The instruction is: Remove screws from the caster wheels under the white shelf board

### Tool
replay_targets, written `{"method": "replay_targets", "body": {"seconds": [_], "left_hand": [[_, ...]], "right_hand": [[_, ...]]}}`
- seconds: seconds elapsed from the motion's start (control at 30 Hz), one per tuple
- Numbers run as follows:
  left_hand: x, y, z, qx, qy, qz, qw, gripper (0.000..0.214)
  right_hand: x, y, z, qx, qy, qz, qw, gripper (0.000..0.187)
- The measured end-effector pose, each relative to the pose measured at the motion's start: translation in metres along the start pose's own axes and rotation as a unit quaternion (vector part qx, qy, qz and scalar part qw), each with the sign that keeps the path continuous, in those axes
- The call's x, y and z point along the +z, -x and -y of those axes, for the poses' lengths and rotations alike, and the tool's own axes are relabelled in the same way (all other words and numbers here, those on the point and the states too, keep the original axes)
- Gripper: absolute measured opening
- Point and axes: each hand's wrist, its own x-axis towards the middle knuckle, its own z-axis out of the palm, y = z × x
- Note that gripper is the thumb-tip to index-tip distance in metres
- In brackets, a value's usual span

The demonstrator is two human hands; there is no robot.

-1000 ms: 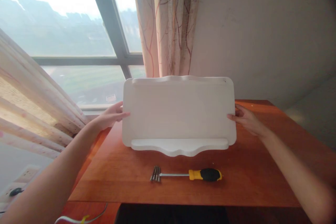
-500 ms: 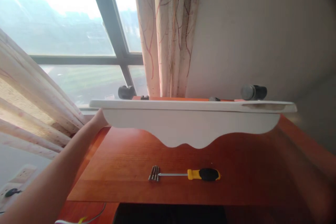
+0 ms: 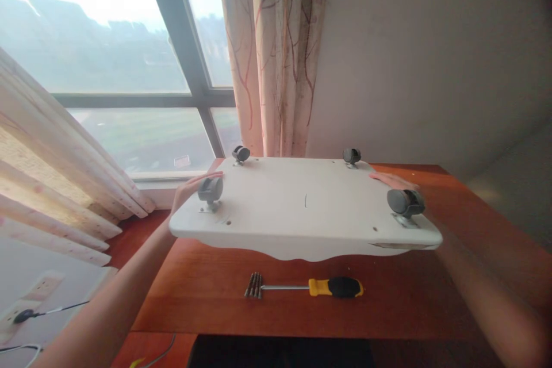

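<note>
Reddish-brown surface [image 3: 194,293]: carries the work. White board [image 3: 276,195]: over the middle of it, directly ahead of the person, wheel side up. Whether it rests on the surface or is held just clear, I cannot tell.

Key relation: the board lies between the two hands, its long axis running left to right across the person's front, one short end to each hand. Neither hand is nearer; both touch it.

Pose: both forearms reach forward from the near side, angling inward, passing outside the near corners. Left hand [image 3: 190,187] holds the left end, fingers extended along it, behind the near left wheel [image 3: 210,190]. Right hand [image 3: 394,181] matches it at the right end, fingers pointing inward, partly behind the near right wheel [image 3: 405,202]. Board is grasped between the two; thumbs not visible.

Smaller items: far left wheel [image 3: 241,153] and far right wheel [image 3: 351,155] stand upward too. Screwdriver [image 3: 336,287] lies nearer the person than the board, parallel to its long axis, handle right. Screws [image 3: 254,286] sit side by side at its tip.
</note>
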Motion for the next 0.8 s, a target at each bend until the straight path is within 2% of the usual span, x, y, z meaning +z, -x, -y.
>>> {"method": "replay_targets", "body": {"seconds": [0.27,0.4,0.6,0.8], "left_hand": [[0.016,0.013,0.009,0.028,-0.043,-0.037,0.998,0.052],[0.019,0.013,0.019,0.029,-0.059,-0.036,0.997,0.054],[0.023,0.013,0.024,-0.006,-0.067,-0.036,0.997,0.05],[0.023,0.019,0.021,0.014,-0.074,-0.035,0.997,0.048]], "right_hand": [[0.019,0.006,-0.027,-0.083,0.023,0.011,0.996,0.047],[0.025,0.003,-0.039,-0.084,0.028,0.011,0.996,0.044],[0.028,0.001,-0.037,-0.071,0.038,-0.003,0.997,0.047],[0.03,0.008,-0.032,-0.096,0.041,-0.017,0.994,0.046]]}}
